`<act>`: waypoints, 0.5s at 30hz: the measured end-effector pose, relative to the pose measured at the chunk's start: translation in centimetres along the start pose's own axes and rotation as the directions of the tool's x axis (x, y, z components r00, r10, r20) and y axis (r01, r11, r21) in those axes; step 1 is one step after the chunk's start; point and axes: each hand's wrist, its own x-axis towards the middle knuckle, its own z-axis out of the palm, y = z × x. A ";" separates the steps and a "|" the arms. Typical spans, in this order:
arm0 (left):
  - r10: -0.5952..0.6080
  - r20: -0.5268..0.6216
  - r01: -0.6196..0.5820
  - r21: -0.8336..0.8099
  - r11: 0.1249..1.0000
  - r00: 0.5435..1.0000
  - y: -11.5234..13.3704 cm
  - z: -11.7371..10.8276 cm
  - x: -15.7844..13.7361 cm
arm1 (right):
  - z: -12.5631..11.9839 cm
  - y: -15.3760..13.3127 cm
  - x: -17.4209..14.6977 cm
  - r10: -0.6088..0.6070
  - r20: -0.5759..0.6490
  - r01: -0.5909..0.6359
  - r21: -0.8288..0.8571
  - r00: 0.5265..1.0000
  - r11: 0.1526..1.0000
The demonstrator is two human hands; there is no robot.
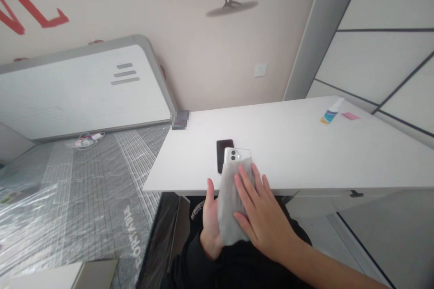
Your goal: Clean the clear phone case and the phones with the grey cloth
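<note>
A silver-white phone (pixel 244 154) is held back side up just beyond the table's front edge, its two dark camera lenses showing. Most of it is covered by a grey cloth (pixel 228 210). My left hand (pixel 212 219) supports the phone from below and the left, its thumb pointing up and its other fingers hidden underneath. On top of the cloth lies my right hand (pixel 261 214), with fingers spread and flat against it. A second phone (pixel 221 151), dark-screened, rests on the table, partly hidden behind the held one.
The white table (pixel 288 158) has a spray bottle (pixel 331 112) lying at its far right beside a pink piece (pixel 350 116). A blurred dark item (pixel 180 119) sits at the back left corner. A drawer handle (pixel 356 193) juts out below the front edge.
</note>
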 end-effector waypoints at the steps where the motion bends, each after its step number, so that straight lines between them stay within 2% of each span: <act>1: 0.010 0.003 -0.010 0.003 1.000 1.000 0.1 -0.1 0.0 | 0.1 -0.7 -0.7 -0.034 0.019 0.035 -0.008 0.999 0.999; 5: 0.007 0.026 -0.008 0.012 1.000 1.000 0.4 -0.1 0.2 | 0.1 -0.9 -1.9 -0.112 0.047 0.113 -0.023 0.993 0.993; 12: -0.026 0.046 0.024 0.044 0.999 0.999 0.2 0.4 0.1 | -1.0 2.3 1.6 0.031 -0.026 -0.032 -0.020 0.999 0.999; 15: -0.027 0.031 0.026 0.034 0.999 0.999 0.1 0.4 -0.1 | -1.5 2.7 2.6 0.030 -0.037 -0.031 -0.014 0.999 0.999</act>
